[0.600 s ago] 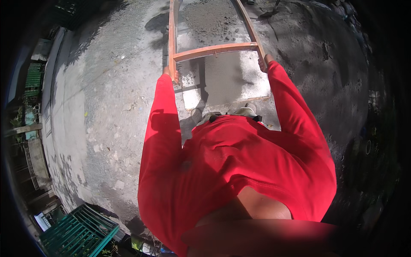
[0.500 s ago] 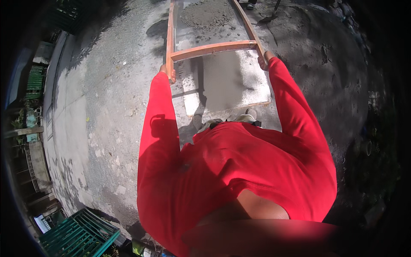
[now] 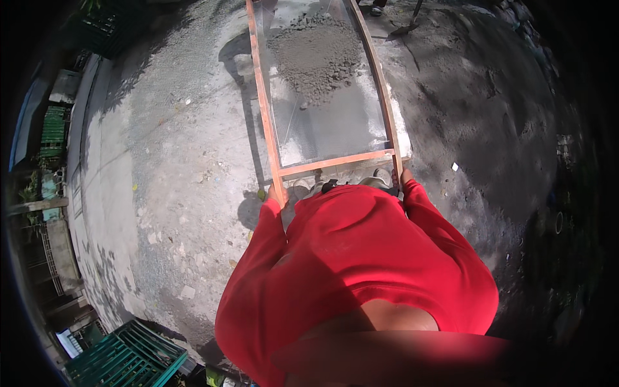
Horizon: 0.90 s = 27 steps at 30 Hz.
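A long wooden-framed sand screen (image 3: 335, 162) with fine mesh stretches away from my body. A heap of damp grey sand and lumps (image 3: 316, 55) lies on its mesh toward the far half. My left hand (image 3: 278, 194) is closed round the near end of the left rail, just past the crossbar. The end of the right rail is in my right hand (image 3: 405, 177), close to my waist. Under the screen, a pale flat board (image 3: 401, 132) shows along the right side and through the mesh. My shoes show partly below the crossbar.
A shovel (image 3: 405, 28) rests on the ground at the far right, near another person's foot (image 3: 377, 10). Dark grey material (image 3: 464, 84) covers the ground to the right. Green metal railings (image 3: 126, 355) stand at the lower left, and a concrete strip (image 3: 103, 161) runs along the left.
Both my hands have drawn the screen back toward my waist, bending my arms. Its crossbar now lies over the board's near edge, and more of the sand heap is in view.
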Each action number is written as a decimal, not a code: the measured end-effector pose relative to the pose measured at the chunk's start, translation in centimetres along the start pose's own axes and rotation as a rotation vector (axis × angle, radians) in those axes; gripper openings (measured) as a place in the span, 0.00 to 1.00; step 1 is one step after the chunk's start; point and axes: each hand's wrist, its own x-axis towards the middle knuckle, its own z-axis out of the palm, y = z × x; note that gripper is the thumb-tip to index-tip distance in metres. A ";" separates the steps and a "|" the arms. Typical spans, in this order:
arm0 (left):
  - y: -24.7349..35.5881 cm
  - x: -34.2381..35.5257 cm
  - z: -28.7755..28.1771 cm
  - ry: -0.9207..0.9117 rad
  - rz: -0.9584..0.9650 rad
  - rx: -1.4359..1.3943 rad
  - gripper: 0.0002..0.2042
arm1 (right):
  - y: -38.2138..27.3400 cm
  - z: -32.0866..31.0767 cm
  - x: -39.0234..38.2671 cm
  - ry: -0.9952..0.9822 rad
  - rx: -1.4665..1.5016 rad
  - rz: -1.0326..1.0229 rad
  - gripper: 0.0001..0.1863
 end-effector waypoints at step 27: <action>3.3 1.3 1.8 0.052 -0.075 -0.097 0.24 | -3.6 1.4 1.7 0.029 -0.028 0.081 0.20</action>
